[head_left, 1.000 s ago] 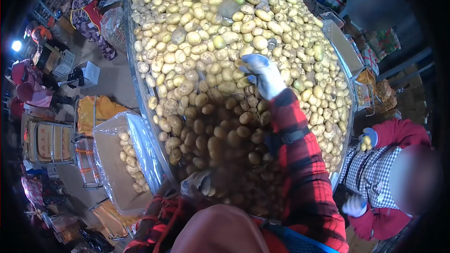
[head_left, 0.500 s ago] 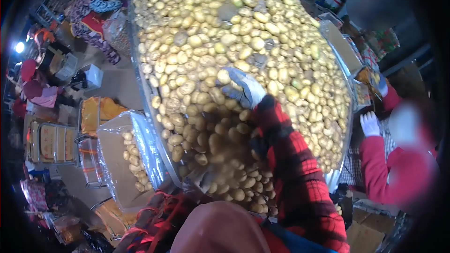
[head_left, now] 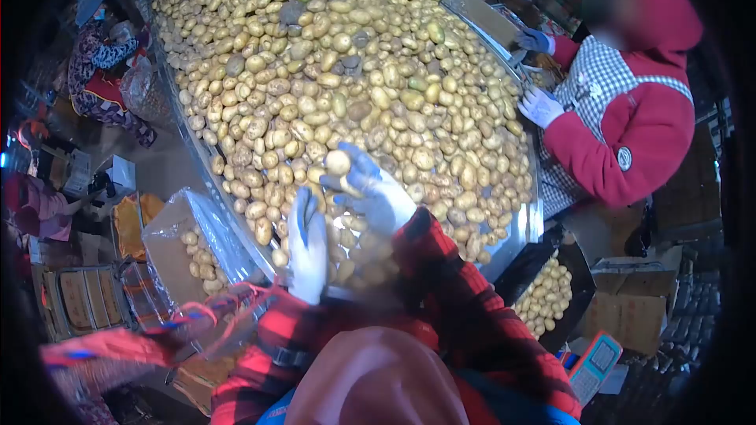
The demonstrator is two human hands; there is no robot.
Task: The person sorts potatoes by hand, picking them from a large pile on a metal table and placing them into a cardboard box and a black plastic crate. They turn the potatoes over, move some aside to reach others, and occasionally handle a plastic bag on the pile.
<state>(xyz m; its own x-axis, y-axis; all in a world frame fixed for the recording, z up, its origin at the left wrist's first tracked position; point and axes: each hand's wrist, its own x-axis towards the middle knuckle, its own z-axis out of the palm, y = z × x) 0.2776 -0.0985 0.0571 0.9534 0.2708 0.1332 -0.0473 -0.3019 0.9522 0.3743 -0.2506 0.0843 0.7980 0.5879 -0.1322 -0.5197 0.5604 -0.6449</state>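
A large metal-edged table (head_left: 183, 132) bears a wide heap of potatoes (head_left: 299, 102). My right hand (head_left: 376, 195), in a white glove with grey fingers, is over the near part of the heap and grips a round pale potato (head_left: 338, 161) at its fingertips. To its left, my left hand (head_left: 309, 250), gloved the same way, is held edge-on with its fingers stretched out and nothing visible in it. Below and between the hands, the potatoes near the table's front edge look blurred.
On the left, a plastic-lined box (head_left: 169, 240) holds some potatoes. A black-lined box of potatoes (head_left: 545, 299) stands at the near right, beside an orange-and-grey device (head_left: 596, 366) with a screen. Across the right edge, a co-worker in a red sleeve (head_left: 587, 149) has gloved hands by a cardboard box (head_left: 482, 17).
My left hand has come into view beside the right. The right hand now has a potato at its fingertips. The view has shifted, showing more of the co-worker on the right.
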